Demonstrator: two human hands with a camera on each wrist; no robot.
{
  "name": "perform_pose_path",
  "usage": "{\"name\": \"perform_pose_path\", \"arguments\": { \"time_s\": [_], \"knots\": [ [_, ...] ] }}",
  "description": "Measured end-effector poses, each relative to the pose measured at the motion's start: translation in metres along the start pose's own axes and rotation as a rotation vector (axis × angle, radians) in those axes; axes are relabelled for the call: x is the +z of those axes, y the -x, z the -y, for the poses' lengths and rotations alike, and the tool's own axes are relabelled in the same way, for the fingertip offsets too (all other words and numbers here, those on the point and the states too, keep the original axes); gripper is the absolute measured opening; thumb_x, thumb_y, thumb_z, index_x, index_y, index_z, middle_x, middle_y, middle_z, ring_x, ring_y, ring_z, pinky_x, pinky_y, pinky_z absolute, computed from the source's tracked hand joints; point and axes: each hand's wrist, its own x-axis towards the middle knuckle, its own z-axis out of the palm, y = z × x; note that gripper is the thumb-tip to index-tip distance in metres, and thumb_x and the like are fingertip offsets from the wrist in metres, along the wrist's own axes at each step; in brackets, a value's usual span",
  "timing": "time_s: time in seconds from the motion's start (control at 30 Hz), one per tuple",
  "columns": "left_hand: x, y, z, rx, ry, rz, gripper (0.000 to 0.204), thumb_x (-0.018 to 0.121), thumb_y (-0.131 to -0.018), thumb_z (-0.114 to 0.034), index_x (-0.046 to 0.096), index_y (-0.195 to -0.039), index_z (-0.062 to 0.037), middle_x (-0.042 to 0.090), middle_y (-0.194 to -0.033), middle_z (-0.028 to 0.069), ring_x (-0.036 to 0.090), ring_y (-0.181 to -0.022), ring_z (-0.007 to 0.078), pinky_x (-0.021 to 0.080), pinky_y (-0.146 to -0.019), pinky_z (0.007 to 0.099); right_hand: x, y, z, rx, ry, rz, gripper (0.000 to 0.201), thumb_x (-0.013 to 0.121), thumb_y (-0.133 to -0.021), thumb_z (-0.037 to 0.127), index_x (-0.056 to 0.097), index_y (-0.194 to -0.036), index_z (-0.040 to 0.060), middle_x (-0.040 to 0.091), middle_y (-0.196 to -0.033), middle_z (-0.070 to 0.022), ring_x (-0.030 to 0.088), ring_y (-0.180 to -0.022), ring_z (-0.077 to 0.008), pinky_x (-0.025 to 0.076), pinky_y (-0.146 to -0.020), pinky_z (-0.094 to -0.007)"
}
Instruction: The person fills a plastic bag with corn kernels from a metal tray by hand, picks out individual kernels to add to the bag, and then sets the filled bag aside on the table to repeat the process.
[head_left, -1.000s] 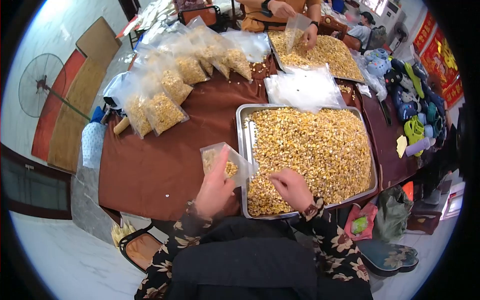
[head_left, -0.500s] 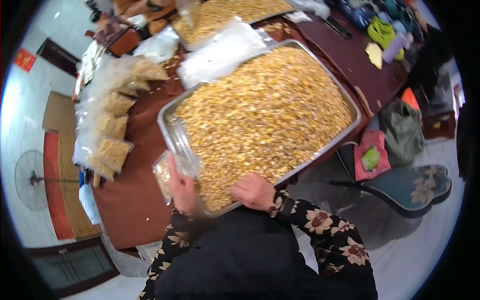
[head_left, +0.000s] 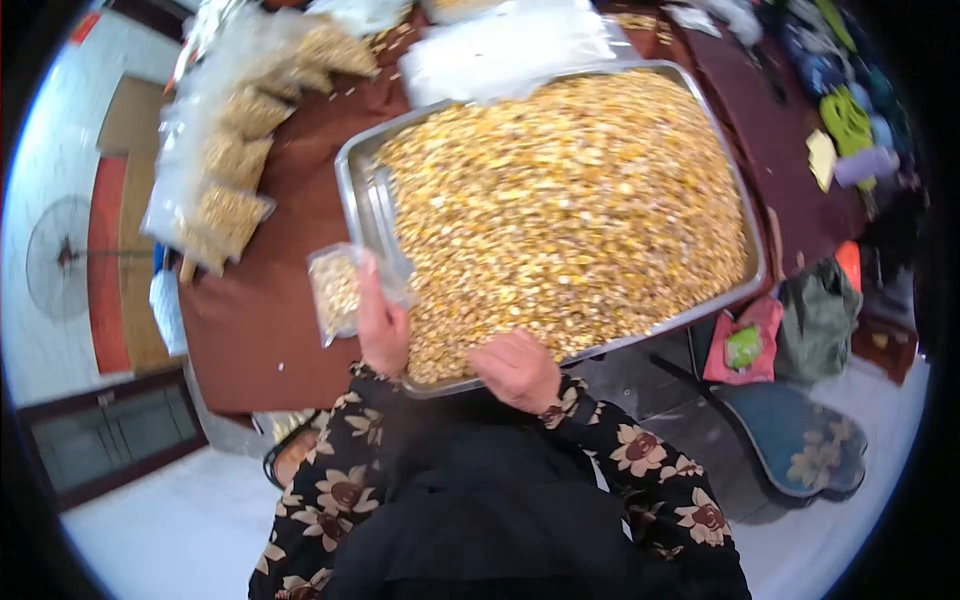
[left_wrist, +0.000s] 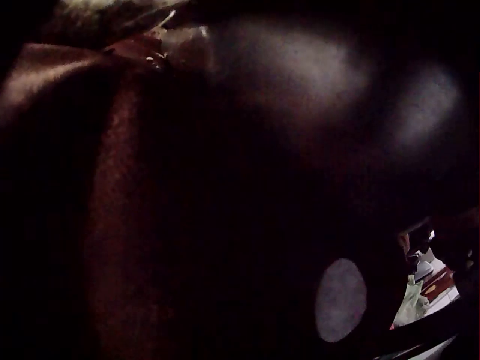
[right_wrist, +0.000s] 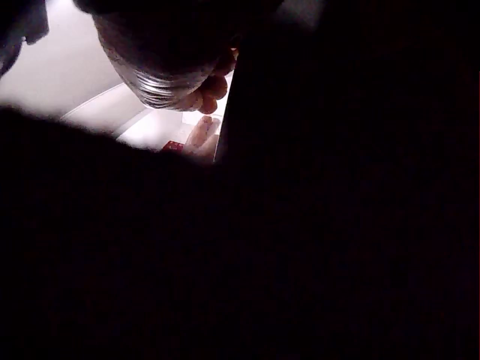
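Note:
My left hand (head_left: pixel 383 325) holds a clear plastic bag (head_left: pixel 335 290) at the left side of a metal tray (head_left: pixel 350 190). Pale kernels fill part of the bag, and the hand covers its right side. A broad heap of yellow and pale kernels (head_left: pixel 570 200), like corn, lies in the tray. At the tray's front edge my right hand (head_left: pixel 517 370) is over the kernels with its fingers bent and knuckles up. I cannot tell whether kernels are in its grasp. Both wrist views are mostly dark.
Several filled bags (head_left: pixel 235 215) stand along the table's left side. A stack of flat clear bags (head_left: pixel 510 50) overlaps the tray's back rim. At the right are green clogs (head_left: pixel 845 125), a lavender roll (head_left: pixel 865 167) and, lower down, a blue floral chair seat (head_left: pixel 795 440).
The head view has turned and tipped down toward the tray. My left hand keeps the bag at the tray's left side. My right hand stays low over the kernels near the front edge.

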Motion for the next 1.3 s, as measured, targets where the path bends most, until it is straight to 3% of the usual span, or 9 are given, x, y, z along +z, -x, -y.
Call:
{"name": "perform_pose_path", "arguments": {
  "time_s": [0.03,0.1,0.73,0.83,0.97,1.0,1.07,1.1,1.3],
  "knots": [
    [-0.001,0.001,0.001,-0.043,-0.029,-0.011,0.059,0.042,-0.080,0.008,0.031,-0.138,0.0066,0.041,-0.137,0.0236,0.050,-0.117,0.0291,0.038,-0.097,0.0310,-0.002,-0.003,0.004,0.027,0.019,0.007,0.016,0.068,-0.071,0.002,0.064,-0.087,0.0057,0.057,-0.073,-0.0044,0.054,-0.063,-0.0226,0.040,-0.058,-0.0345],
    [-0.002,0.002,0.003,-0.055,0.159,0.015,0.060,0.041,-0.078,0.010,0.030,-0.137,0.0085,0.036,-0.141,0.0236,0.032,-0.134,0.0334,0.028,-0.106,0.0328,-0.001,-0.002,0.004,0.032,0.028,0.059,0.018,0.067,-0.071,0.002,0.063,-0.089,0.0054,0.057,-0.074,-0.0045,0.055,-0.066,-0.0219,0.040,-0.059,-0.0340],
    [-0.012,-0.003,0.003,-0.077,0.394,-0.074,0.065,0.044,-0.074,0.013,0.031,-0.137,0.0040,0.035,-0.141,0.0233,0.036,-0.130,0.0357,0.035,-0.104,0.0369,0.012,-0.003,0.009,0.058,0.169,0.078,0.014,0.067,-0.074,0.000,0.065,-0.087,0.0039,0.055,-0.069,-0.0062,0.052,-0.063,-0.0247,0.036,-0.059,-0.0354],
    [-0.013,0.000,0.003,-0.054,0.288,-0.046,0.068,0.047,-0.073,0.008,0.030,-0.138,0.0011,0.030,-0.144,0.0197,0.044,-0.122,0.0350,0.047,-0.089,0.0363,0.012,-0.003,0.009,0.067,0.198,0.086,0.012,0.067,-0.074,0.002,0.065,-0.086,0.0041,0.057,-0.070,-0.0065,0.054,-0.065,-0.0247,0.038,-0.060,-0.0352],
    [-0.014,-0.001,0.002,-0.061,0.322,-0.047,0.067,0.047,-0.074,0.008,0.030,-0.138,0.0005,0.029,-0.145,0.0177,0.050,-0.114,0.0359,0.050,-0.081,0.0364,0.014,-0.003,0.011,0.089,0.216,0.085,0.011,0.067,-0.075,0.004,0.064,-0.086,0.0049,0.059,-0.074,-0.0069,0.056,-0.069,-0.0249,0.039,-0.062,-0.0351],
    [-0.015,-0.001,0.001,-0.045,0.327,-0.048,0.067,0.047,-0.074,0.008,0.030,-0.138,0.0005,0.029,-0.145,0.0177,0.050,-0.114,0.0359,0.050,-0.081,0.0364,0.015,-0.004,0.012,0.096,0.216,0.081,0.011,0.067,-0.075,0.004,0.064,-0.086,0.0051,0.059,-0.075,-0.0069,0.056,-0.069,-0.0249,0.039,-0.062,-0.0352],
    [-0.016,0.000,-0.001,-0.121,0.368,0.010,0.062,0.045,-0.075,0.010,0.031,-0.136,0.0049,0.033,-0.141,0.0244,0.038,-0.129,0.0356,0.039,-0.099,0.0347,0.013,-0.007,0.017,0.110,0.243,0.088,0.011,0.067,-0.074,0.005,0.064,-0.085,0.0057,0.060,-0.076,-0.0063,0.056,-0.070,-0.0250,0.039,-0.063,-0.0355],
    [-0.015,-0.001,-0.001,-0.087,0.278,-0.008,0.065,0.046,-0.075,0.007,0.030,-0.138,0.0010,0.029,-0.145,0.0186,0.047,-0.118,0.0357,0.049,-0.085,0.0363,0.012,-0.009,0.019,0.120,0.229,0.111,0.011,0.067,-0.075,0.005,0.064,-0.085,0.0060,0.059,-0.077,-0.0058,0.056,-0.072,-0.0246,0.040,-0.065,-0.0356],
    [-0.015,-0.003,0.000,-0.037,0.287,-0.039,0.064,0.044,-0.075,0.007,0.030,-0.137,0.0014,0.031,-0.144,0.0213,0.041,-0.125,0.0354,0.045,-0.093,0.0355,-0.002,-0.023,0.049,0.153,0.276,0.219,0.008,0.063,-0.076,0.006,0.063,-0.085,0.0076,0.059,-0.080,-0.0057,0.055,-0.079,-0.0241,0.039,-0.073,-0.0370]
  ]
}}
